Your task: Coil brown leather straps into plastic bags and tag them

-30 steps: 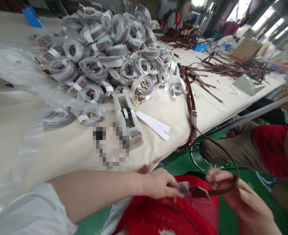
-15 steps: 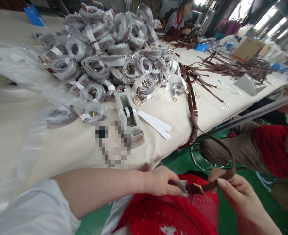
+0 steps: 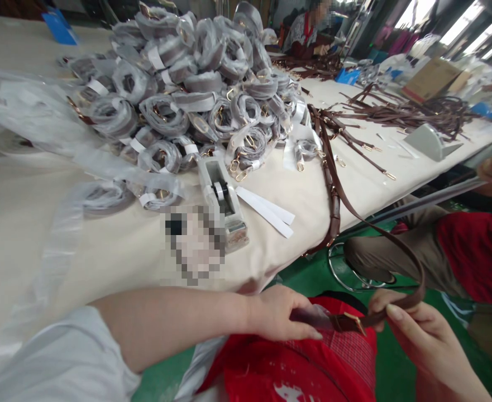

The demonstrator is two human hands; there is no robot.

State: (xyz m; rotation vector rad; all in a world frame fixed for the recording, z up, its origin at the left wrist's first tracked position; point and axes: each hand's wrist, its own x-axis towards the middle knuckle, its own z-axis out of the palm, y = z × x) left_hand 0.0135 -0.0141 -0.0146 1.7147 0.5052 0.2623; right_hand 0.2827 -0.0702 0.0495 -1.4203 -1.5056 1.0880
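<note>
A brown leather strap (image 3: 378,230) runs from the table edge down in a curve to my hands. My right hand (image 3: 421,332) pinches it between thumb and fingers at the bend. To the left of that grip, a gold buckle (image 3: 357,322) sits on the strap. My left hand (image 3: 275,314) is closed around the strap's end part, which is covered in clear plastic film (image 3: 319,315). Both hands are above the red apron (image 3: 271,368) on my lap. The strap's tip inside my left hand is hidden.
Several plastic-wrapped coiled straps (image 3: 162,114) are piled on the table (image 3: 145,251). Near me are a tape dispenser (image 3: 224,206), white paper strips (image 3: 268,212) and a pixelated object (image 3: 197,243). Loose brown straps (image 3: 417,114) lie farther right. A seated co-worker (image 3: 472,251) is beside me.
My right hand has moved right, away from my left, carrying its grip on the strap. The buckle has shifted right too, and more film-covered strap shows beside my left hand.
</note>
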